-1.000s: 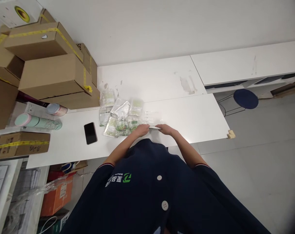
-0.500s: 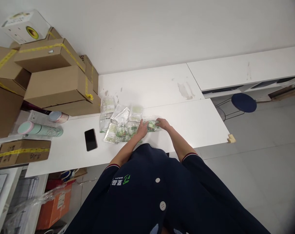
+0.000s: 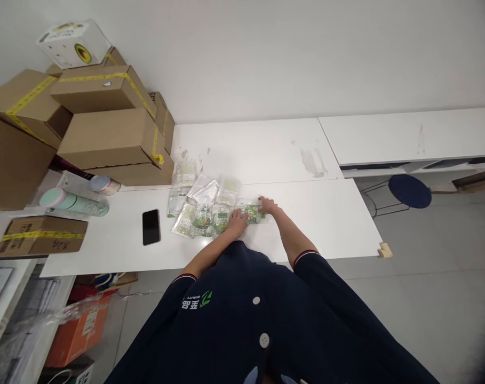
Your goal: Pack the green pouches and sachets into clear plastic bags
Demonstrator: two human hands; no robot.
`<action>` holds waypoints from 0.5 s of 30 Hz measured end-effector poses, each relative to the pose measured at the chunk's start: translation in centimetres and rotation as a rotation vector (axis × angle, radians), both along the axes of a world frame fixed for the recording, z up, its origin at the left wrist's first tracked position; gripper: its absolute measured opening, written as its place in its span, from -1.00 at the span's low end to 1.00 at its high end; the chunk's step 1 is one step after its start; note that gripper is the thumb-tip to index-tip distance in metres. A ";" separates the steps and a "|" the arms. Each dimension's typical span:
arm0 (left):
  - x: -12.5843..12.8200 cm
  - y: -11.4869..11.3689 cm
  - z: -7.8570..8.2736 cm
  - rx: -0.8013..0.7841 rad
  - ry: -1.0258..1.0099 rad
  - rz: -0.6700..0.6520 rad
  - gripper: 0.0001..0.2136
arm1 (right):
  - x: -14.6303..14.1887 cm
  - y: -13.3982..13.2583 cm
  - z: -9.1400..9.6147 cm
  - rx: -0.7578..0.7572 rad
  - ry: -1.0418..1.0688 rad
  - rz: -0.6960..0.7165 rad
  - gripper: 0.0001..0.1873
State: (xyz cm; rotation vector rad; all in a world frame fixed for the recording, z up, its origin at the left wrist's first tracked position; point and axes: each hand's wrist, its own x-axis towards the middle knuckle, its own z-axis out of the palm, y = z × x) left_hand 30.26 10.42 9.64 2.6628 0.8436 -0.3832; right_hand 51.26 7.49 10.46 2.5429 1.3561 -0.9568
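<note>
Fingers [image 3: 244,218] of left hand [image 3: 236,224] parted, right hand [image 3: 268,206] alongside, touching packet [image 3: 253,214]

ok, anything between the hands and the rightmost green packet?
Nothing visible. The left hand is at the packet's left end, the right hand at its right end. The other packets lie to the left, not in between.

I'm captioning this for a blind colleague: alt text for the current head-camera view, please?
A person's left hand and right hand touch a green-printed packet on a white table. More packets lie to its left, with a black phone and stacked cardboard boxes farther left.
</note>
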 end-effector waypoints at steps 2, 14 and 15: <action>0.2 0.0 0.2 0.021 -0.009 -0.017 -0.43 | 0.3 0.0 -0.1 0.002 0.033 -0.005 -0.45; 3.9 2.9 1.5 -0.026 0.000 -0.059 -0.64 | -1.1 -4.5 -0.8 0.177 0.078 -0.249 -0.33; 4.5 3.6 1.5 -0.023 0.004 -0.062 -0.65 | -1.2 -4.7 -0.9 0.181 0.086 -0.269 -0.33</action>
